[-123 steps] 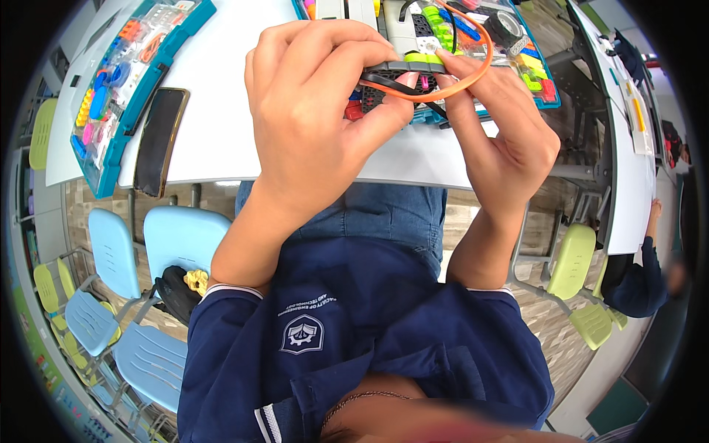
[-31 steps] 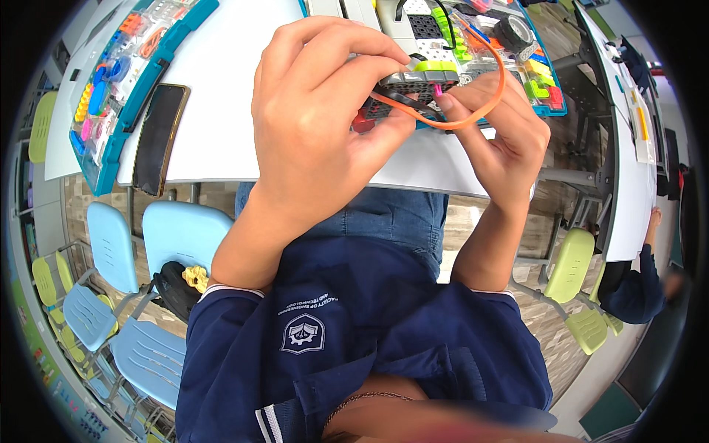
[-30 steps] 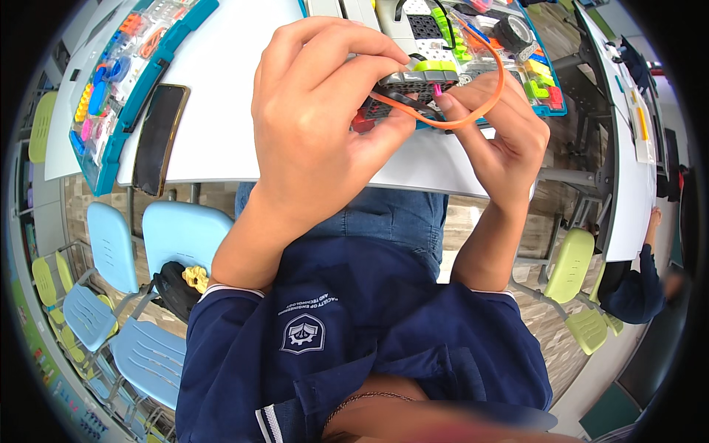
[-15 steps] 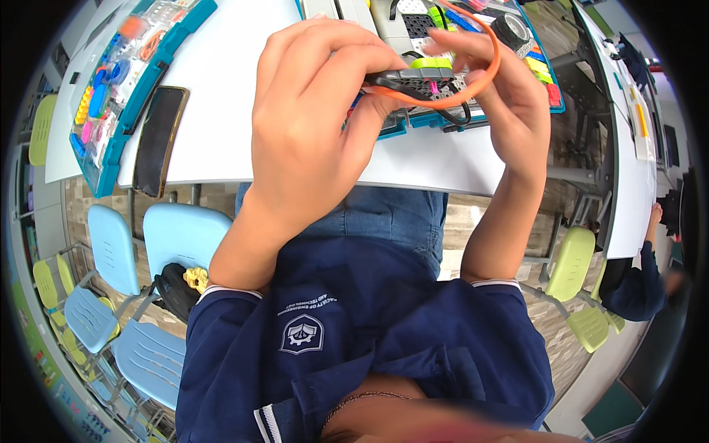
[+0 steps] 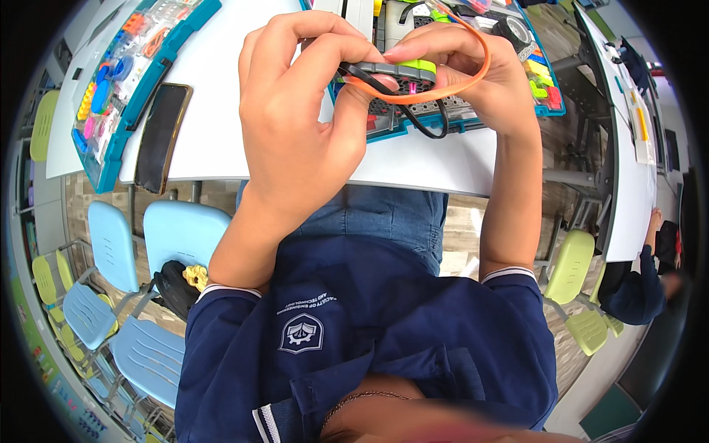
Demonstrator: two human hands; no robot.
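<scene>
Between my hands, above the table's front edge, is a small dark grey building-brick assembly (image 5: 402, 76) with a lime green piece on top and a magenta pin at its front. My left hand (image 5: 299, 103) grips its left end between thumb and fingers. Thumb and fingers of my right hand (image 5: 476, 70) close on the right end by the green piece. An orange flat cable (image 5: 484, 52) loops around the right hand and passes along the assembly's front. A black cable (image 5: 443, 122) hangs below in a loop. My fingers hide parts of the assembly.
Behind my hands lies a teal-edged kit tray (image 5: 546, 111) with colourful bricks and a wheel (image 5: 513, 31). To the left are a teal parts box (image 5: 111, 166) and a dark phone (image 5: 162, 136) on the white table (image 5: 436, 159). Blue chairs (image 5: 185, 225) stand left; another person (image 5: 635, 288) is far right.
My right hand has moved in to the left, its fingers now closed on the assembly's green end. The assembly has shifted slightly left, and the black cable loop hangs lower.
</scene>
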